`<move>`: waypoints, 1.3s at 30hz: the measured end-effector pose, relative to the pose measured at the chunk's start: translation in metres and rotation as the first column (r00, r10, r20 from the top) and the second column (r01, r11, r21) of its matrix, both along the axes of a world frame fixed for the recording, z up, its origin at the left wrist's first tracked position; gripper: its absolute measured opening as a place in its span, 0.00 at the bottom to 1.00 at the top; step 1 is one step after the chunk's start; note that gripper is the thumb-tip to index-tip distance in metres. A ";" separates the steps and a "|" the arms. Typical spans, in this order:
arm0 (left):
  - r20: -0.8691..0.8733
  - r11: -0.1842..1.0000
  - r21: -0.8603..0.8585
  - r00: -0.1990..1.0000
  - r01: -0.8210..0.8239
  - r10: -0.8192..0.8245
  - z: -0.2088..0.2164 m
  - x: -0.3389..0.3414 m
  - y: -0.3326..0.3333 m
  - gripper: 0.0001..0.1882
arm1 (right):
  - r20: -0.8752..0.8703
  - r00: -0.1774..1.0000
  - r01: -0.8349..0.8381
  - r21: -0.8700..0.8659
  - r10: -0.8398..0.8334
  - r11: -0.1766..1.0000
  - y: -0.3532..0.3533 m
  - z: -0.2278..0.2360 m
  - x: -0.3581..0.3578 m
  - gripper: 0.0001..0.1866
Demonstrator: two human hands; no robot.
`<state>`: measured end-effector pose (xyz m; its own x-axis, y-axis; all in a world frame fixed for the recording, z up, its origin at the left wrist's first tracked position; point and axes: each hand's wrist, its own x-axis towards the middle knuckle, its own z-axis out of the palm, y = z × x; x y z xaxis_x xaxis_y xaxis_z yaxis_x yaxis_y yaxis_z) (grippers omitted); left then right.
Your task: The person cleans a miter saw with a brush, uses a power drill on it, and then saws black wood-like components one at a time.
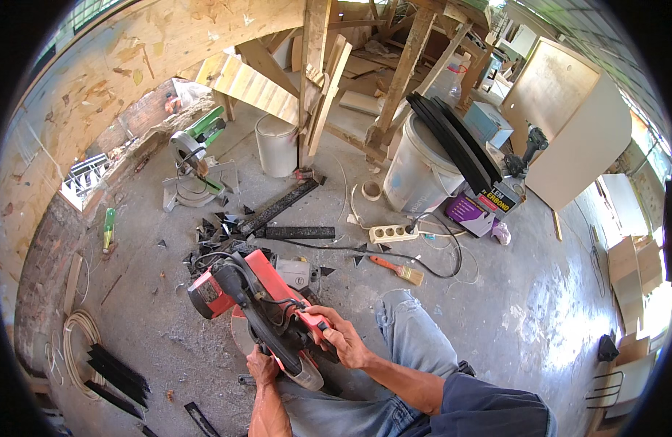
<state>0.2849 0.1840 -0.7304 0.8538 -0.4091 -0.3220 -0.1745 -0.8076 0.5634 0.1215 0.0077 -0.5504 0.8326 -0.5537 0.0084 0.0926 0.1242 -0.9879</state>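
Note:
A red and black miter saw (266, 273) stands on the floor right in front of my knees. My right hand (343, 341) is wrapped round the red handle at the near end of its arm. My left hand (263, 366) is low beside the saw's near left side, fingers closed; the saw hides what they grip. A short dark strip (246, 379) shows next to that hand. Black angular offcuts (218, 227) lie in a heap beyond the saw, near a black bar (299, 233).
Beyond stand a green miter saw (197, 164), a white bucket (276, 146) and a larger bucket (423, 164) with black strips (456, 138) across it. A power strip (394, 233) and a paintbrush (398, 269) lie ahead right. Coiled cable (81, 342) and black strips (121, 375) lie left.

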 end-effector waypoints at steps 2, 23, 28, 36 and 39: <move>-0.002 1.000 -0.004 1.000 -0.004 0.004 0.003 -0.002 -0.002 0.24 | 0.003 1.000 0.002 -0.002 -0.002 1.000 0.000 -0.001 0.000 0.28; -0.002 1.000 0.014 1.000 0.000 0.000 0.007 -0.001 -0.001 0.22 | 0.029 1.000 -0.001 0.006 0.000 1.000 0.001 -0.002 0.001 0.28; -0.008 1.000 -0.004 1.000 0.002 -0.002 0.002 0.000 0.001 0.23 | 0.019 1.000 -0.005 0.001 0.005 1.000 0.000 -0.005 0.000 0.28; -0.017 1.000 -0.009 1.000 -0.017 0.017 -0.001 0.002 0.003 0.25 | -0.002 1.000 -0.005 -0.007 0.005 1.000 0.000 0.002 0.002 0.27; -0.022 1.000 0.009 1.000 0.000 0.000 0.002 0.000 0.002 0.25 | -0.031 1.000 -0.002 -0.012 0.001 1.000 0.000 0.002 0.000 0.28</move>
